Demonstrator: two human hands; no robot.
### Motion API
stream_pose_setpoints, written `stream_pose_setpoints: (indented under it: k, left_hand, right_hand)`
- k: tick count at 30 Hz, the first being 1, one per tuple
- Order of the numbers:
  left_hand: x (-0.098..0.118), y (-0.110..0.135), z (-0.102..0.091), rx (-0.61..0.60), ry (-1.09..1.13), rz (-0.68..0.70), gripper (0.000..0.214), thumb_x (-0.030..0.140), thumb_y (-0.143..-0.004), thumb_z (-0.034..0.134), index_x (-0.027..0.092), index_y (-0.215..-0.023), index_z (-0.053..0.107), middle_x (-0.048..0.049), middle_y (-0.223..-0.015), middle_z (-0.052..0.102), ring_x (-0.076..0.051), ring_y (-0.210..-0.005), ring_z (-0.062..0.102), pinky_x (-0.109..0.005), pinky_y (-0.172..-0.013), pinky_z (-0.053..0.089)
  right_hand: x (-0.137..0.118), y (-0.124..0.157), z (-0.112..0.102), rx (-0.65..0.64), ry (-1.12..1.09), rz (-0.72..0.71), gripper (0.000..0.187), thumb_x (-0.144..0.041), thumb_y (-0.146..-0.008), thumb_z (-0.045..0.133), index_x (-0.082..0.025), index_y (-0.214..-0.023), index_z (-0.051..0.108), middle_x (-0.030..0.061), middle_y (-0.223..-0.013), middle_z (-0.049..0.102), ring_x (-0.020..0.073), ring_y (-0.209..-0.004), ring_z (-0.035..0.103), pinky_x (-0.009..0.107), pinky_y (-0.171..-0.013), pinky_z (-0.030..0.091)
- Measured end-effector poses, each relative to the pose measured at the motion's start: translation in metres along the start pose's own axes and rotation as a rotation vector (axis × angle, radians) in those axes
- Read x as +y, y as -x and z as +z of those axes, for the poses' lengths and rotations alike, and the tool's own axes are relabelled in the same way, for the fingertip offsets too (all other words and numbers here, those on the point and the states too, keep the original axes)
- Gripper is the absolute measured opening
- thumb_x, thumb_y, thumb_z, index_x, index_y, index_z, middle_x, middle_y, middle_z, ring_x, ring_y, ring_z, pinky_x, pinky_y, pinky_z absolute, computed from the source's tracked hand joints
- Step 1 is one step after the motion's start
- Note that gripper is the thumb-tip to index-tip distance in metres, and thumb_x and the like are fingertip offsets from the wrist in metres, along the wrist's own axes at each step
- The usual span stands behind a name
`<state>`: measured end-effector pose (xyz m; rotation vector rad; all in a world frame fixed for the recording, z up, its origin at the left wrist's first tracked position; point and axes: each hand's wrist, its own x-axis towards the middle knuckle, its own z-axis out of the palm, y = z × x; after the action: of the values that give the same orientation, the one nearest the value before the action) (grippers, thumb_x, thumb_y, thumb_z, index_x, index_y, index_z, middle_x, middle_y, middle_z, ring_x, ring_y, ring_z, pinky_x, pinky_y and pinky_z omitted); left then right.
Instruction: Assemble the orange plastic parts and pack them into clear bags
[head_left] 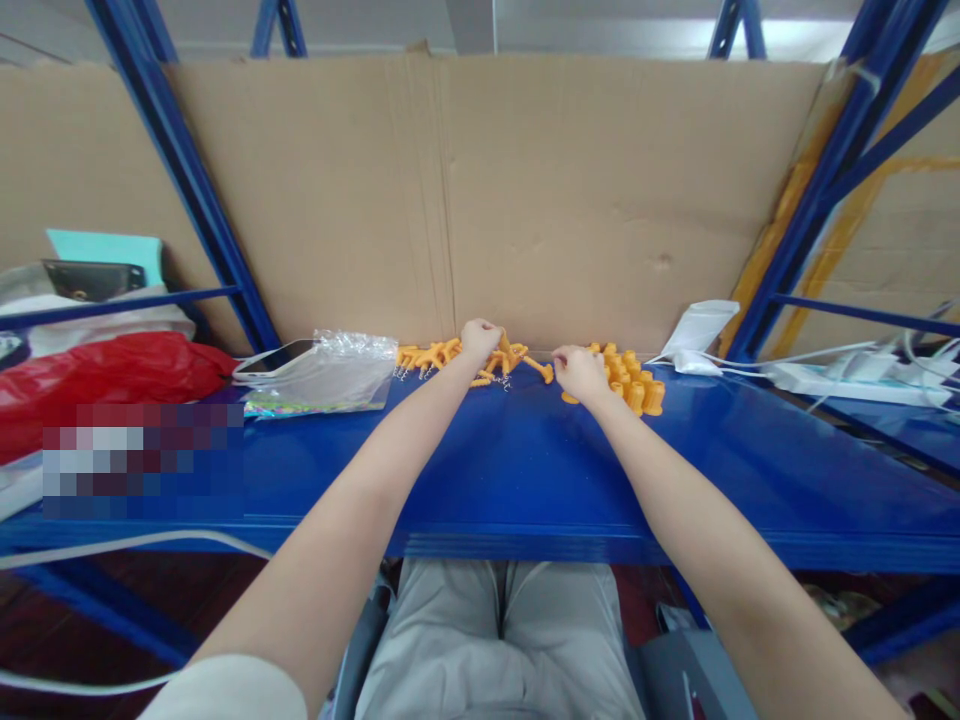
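Note:
My left hand [480,340] reaches to the back of the blue shelf [480,470], fingers curled on a pile of small orange plastic pieces with metal chains [431,357]. My right hand [579,372] is closed in a pinch beside it, at the left edge of a cluster of upright orange cylinder parts [636,383]. One orange piece [540,367] lies between the two hands. What each hand's fingers hold is too small to make out.
A clear plastic bag [330,372] lies left of the orange pile, a red bag [97,375] further left. White packet [701,325], cables and a power strip [832,375] sit at the right. A cardboard wall [480,200] backs the shelf, between blue uprights.

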<state>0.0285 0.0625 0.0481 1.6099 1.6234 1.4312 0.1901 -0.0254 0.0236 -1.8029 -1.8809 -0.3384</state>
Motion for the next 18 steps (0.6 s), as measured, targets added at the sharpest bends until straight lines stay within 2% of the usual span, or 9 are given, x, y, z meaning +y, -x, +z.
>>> stream_pose_setpoints:
  k: [4, 8, 13, 18]
  left_hand:
    - [0.009, -0.004, -0.006, 0.002, 0.268, -0.196, 0.006, 0.009, -0.063, 0.059, 0.015, -0.065, 0.058, 0.0003, -0.049, 0.054, -0.013, -0.049, 0.056, -0.023, -0.049, 0.042]
    - [0.013, -0.006, -0.012, 0.018, 0.502, -0.327, 0.011, 0.007, -0.062, 0.054, 0.015, -0.069, 0.055, 0.0031, -0.047, 0.047, -0.009, -0.042, 0.047, -0.02, -0.043, 0.035]
    - [0.013, -0.013, -0.022, -0.008, 0.729, -0.332, 0.011, 0.009, -0.065, 0.049, 0.017, -0.071, 0.051, 0.0036, -0.052, 0.046, -0.008, -0.042, 0.043, -0.02, -0.044, 0.036]
    - [0.018, -0.017, -0.034, -0.034, 0.765, -0.308, 0.012, 0.012, -0.064, 0.049, 0.018, -0.074, 0.053, 0.0026, -0.052, 0.046, -0.011, -0.046, 0.048, -0.023, -0.047, 0.04]
  right_hand:
    - [-0.001, 0.001, 0.0, -0.035, -0.011, -0.016, 0.035, -0.015, -0.091, 0.041, -0.021, -0.106, 0.071, 0.0088, -0.118, 0.07, 0.026, -0.114, 0.061, 0.039, -0.091, 0.042]
    - [-0.001, 0.001, 0.003, -0.092, -0.018, -0.05, 0.036, -0.017, -0.091, 0.042, -0.022, -0.112, 0.07, 0.0089, -0.116, 0.071, 0.0271, -0.115, 0.06, 0.044, -0.095, 0.041]
    - [-0.001, 0.003, 0.008, -0.161, 0.032, -0.114, 0.033, -0.02, -0.091, 0.046, -0.023, -0.113, 0.07, 0.0105, -0.118, 0.071, 0.029, -0.117, 0.06, 0.056, -0.104, 0.032]
    - [-0.002, 0.004, 0.011, -0.218, 0.087, -0.146, 0.032, -0.023, -0.089, 0.051, -0.024, -0.115, 0.069, 0.0107, -0.119, 0.07, 0.0315, -0.12, 0.058, 0.063, -0.108, 0.022]
